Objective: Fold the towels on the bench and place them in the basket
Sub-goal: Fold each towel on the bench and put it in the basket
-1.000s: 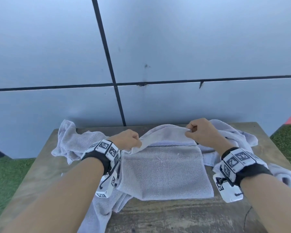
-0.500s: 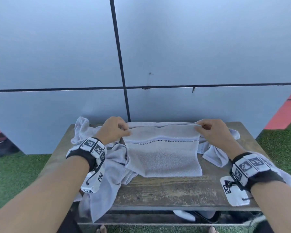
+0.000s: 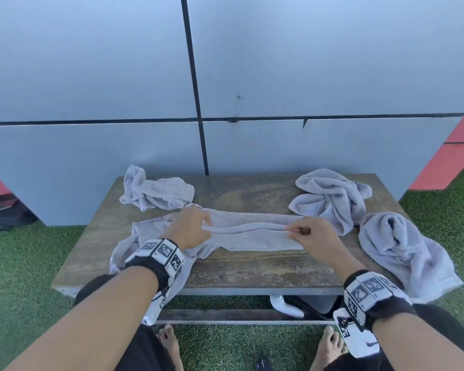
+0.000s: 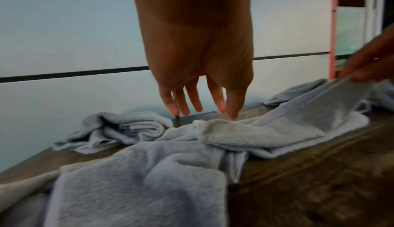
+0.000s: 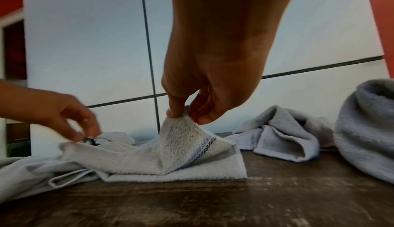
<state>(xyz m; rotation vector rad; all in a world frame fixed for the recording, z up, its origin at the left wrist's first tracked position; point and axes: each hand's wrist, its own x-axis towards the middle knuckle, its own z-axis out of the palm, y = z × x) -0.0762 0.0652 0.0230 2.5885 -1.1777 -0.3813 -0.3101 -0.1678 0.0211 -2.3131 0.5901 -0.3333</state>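
- Step in hand, I judge: folding one towel (image 3: pixel 252 234) on the bench (image 3: pixel 252 269).
- Right hand (image 3: pixel 316 236) pinches its raised edge.
- Left hand (image 3: pixel 190 226): fingers straight, just above the cloth, holding nothing.
- Next: lay the edge flat and square.
- Soft pale terry with a dark woven stripe; crumpled towels lie beyond both hands; no basket in view.

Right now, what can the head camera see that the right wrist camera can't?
Only the head view shows the green grass, the person's bare feet and the crumpled towel at the bench's far left corner. Only the right wrist view shows the dark dotted stripe on the towel's lifted corner. Both show the right hand pinching the half-folded towel, the left hand and the wooden bench.
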